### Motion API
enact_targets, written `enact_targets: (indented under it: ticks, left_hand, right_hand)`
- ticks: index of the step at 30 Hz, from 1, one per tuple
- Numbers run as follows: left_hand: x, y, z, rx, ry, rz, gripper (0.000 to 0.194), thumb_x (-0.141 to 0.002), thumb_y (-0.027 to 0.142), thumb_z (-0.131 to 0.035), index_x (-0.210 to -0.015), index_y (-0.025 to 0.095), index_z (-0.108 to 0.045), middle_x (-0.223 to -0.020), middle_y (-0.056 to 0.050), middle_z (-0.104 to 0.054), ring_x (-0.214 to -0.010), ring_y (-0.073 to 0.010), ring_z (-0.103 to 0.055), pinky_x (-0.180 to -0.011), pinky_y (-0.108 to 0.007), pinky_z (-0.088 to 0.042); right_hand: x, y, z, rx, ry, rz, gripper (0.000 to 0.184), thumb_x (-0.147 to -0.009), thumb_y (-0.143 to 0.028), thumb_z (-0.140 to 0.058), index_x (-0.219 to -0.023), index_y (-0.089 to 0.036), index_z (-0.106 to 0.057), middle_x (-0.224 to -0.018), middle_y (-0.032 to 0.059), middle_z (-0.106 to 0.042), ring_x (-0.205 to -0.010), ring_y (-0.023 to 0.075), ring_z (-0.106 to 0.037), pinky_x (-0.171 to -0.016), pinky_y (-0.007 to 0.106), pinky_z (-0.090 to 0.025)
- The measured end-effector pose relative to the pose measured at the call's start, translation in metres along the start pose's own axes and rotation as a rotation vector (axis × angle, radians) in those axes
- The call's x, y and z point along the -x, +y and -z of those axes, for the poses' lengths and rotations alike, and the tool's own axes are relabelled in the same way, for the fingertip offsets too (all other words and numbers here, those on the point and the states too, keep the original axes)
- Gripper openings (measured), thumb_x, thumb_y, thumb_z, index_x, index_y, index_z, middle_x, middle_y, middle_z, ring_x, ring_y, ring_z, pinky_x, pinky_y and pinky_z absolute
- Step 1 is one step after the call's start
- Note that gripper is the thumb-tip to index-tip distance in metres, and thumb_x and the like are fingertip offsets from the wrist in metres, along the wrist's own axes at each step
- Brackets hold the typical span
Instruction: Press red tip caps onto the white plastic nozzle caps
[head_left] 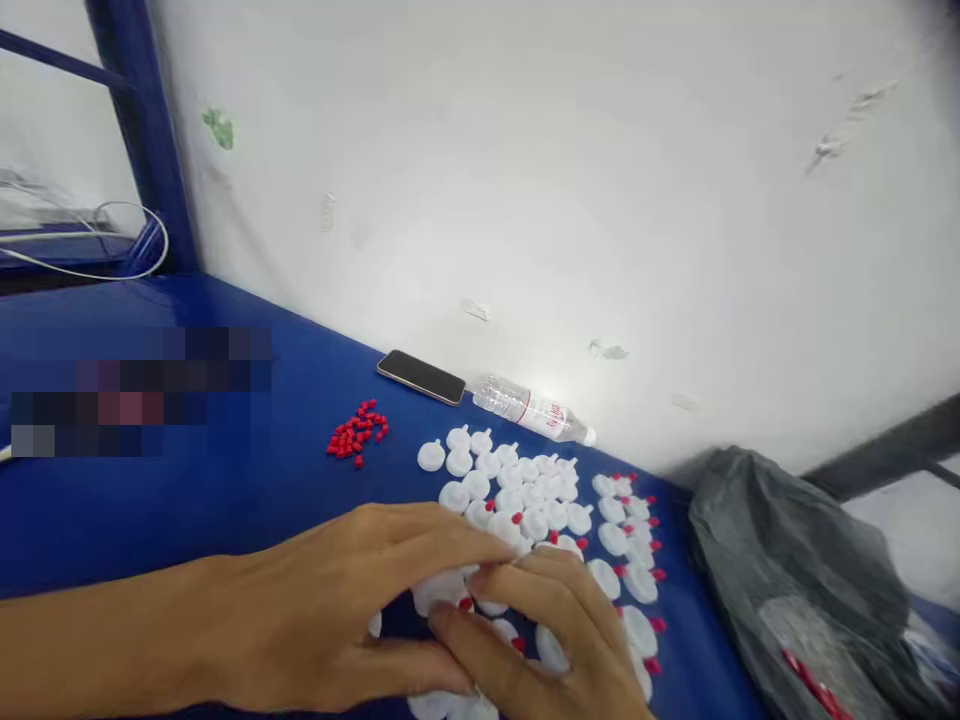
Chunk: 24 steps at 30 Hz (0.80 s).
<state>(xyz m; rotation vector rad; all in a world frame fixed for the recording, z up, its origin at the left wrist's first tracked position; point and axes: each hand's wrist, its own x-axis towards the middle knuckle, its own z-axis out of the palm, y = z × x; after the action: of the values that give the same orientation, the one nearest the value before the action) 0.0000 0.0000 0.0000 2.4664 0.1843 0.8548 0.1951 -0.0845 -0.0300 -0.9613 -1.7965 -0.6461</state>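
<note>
Many small white round plastic discs (pixel 525 490) lie spread on the blue table (pixel 225 500), some with red tips fitted. My left hand (pixel 337 610) rests over the near part of the spread, its fingers pinched on a white disc (pixel 442 590). My right hand (pixel 555 640) meets it from the lower right, fingers curled close to the same disc and a small red piece (pixel 466 604). What exactly the right fingers hold is hidden. A loose heap of small red caps (pixel 358 435) lies further left on the table.
A dark phone (pixel 420 377) and a clear water bottle (pixel 532 410) lie by the white wall. A grey plastic bag (pixel 787 570) sits at the right. A blue post (pixel 142 120) and white cables (pixel 90 240) are at the far left.
</note>
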Motion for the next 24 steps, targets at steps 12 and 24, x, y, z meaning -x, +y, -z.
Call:
enact_targets:
  ticks: [12,24]
  left_hand:
    - [0.01,0.0,-0.003,-0.115,0.041,0.136,0.055,-0.095,0.038,-0.08,-0.144,0.038,-0.057,-0.129,0.007,-0.081,-0.108,-0.0147,-0.08,-0.101,-0.02,-0.06]
    - [-0.005,-0.006,-0.011,-0.016,0.216,-0.151,0.01,-0.092,0.019,-0.071,-0.099,0.024,-0.066,-0.077,0.007,-0.08,-0.058,-0.0071,-0.07,-0.061,-0.012,-0.056]
  right_hand:
    - [-0.006,0.01,0.016,0.023,-0.128,0.107,0.024,-0.11,-0.012,-0.063,-0.099,-0.024,-0.081,-0.083,-0.0049,-0.079,-0.075,0.0101,-0.071,-0.085,0.025,-0.056]
    - [-0.011,0.01,0.015,-0.004,-0.163,0.143,0.032,-0.113,-0.014,-0.055,-0.096,-0.024,-0.08,-0.076,-0.0062,-0.077,-0.068,0.0094,-0.068,-0.071,0.024,-0.053]
